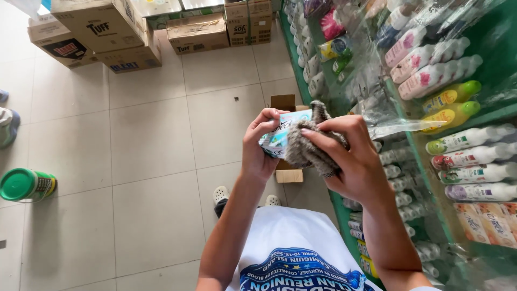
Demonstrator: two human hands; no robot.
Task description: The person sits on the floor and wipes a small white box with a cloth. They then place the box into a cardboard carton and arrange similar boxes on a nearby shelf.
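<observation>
My left hand (259, 144) grips a small light-blue and white packet (280, 136) at chest height. My right hand (353, 156) presses a grey fuzzy cloth (307, 148) against the packet's front, covering most of it. Both hands are together over the floor, just left of a green shelf unit (344, 215). An open brown cardboard box (285, 103) sits on the floor below the hands, mostly hidden by them.
The green shelves at right hold plastic-wrapped bottles (436, 75) in white, pink and yellow. Cardboard cartons (102, 27) are stacked on the tiled floor at the far end. A green-lidded container (24, 185) stands at the left. My feet in white sandals (221, 195) are below.
</observation>
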